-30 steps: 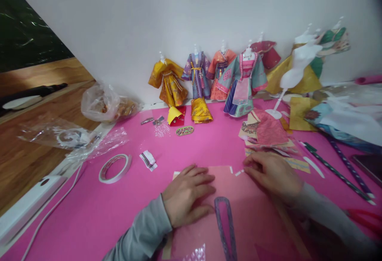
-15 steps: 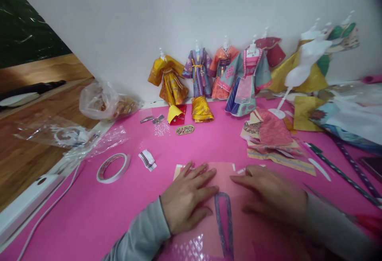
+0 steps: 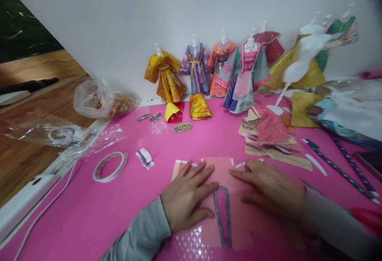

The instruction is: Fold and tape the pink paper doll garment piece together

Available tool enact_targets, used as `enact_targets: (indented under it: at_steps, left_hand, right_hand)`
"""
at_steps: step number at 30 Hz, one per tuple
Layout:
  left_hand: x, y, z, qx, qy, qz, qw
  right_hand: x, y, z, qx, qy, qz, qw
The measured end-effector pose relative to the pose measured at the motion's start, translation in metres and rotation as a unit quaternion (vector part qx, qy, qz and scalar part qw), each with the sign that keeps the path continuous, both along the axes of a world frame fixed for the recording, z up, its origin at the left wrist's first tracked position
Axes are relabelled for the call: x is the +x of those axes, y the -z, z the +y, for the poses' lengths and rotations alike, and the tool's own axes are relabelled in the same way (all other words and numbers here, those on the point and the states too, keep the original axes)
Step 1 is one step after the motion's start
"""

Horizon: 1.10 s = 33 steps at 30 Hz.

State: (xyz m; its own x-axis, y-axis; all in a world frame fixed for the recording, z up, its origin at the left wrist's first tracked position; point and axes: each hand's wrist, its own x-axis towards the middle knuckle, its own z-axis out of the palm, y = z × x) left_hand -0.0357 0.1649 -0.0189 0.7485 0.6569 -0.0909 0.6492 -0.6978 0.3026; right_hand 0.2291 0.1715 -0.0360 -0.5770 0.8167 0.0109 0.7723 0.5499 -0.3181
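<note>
A flat pink garment piece (image 3: 238, 221), cut from fabric or paper, lies on the pink tabletop. A grey-purple patterned border (image 3: 216, 213) edges the long narrow opening in its middle, and short white strips (image 3: 240, 164) run along its top edges. My left hand (image 3: 188, 201) rests flat on the left part with fingers spread. On the right, my right hand (image 3: 265, 185) lies with its index finger stretched to the top edge, thumb apart and other fingers curled; nothing shows in it. Beneath the lower left is a shiny woven-pattern patch (image 3: 189, 244).
A tape roll (image 3: 110, 167) and a small striped scrap (image 3: 145, 158) lie left. Several dressed miniature mannequins (image 3: 195, 68) stand by the wall. Fabric pieces (image 3: 268, 125), pencils (image 3: 343, 169) and red-handled scissors (image 3: 365, 215) are at right. A power strip (image 3: 26, 201) is far left.
The camera view has shifted slightly, so the scene sits a little higher and further left. Both hands stay on the pink piece in nearly the same pose.
</note>
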Motion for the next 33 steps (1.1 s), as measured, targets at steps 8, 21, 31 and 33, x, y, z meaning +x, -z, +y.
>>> enact_targets:
  at_steps: [8, 21, 31, 33]
  left_hand:
    - [0.009, -0.014, -0.006, -0.025, 0.089, 0.014, 0.996]
    - [0.007, -0.013, -0.009, -0.027, 0.081, -0.009, 0.996]
    - [0.004, -0.006, -0.013, 0.012, 0.101, -0.072, 0.992]
    - [0.005, -0.006, -0.012, 0.012, 0.079, -0.074, 0.994]
  right_hand:
    - [-0.001, 0.000, -0.003, -0.022, -0.015, 0.053, 0.998]
    - [-0.005, -0.007, -0.008, -0.039, -0.020, 0.053, 0.998]
    - [-0.013, -0.020, -0.008, -0.082, -0.054, 0.023, 0.995]
    - [-0.013, -0.014, -0.010, -0.064, -0.052, 0.058, 0.995]
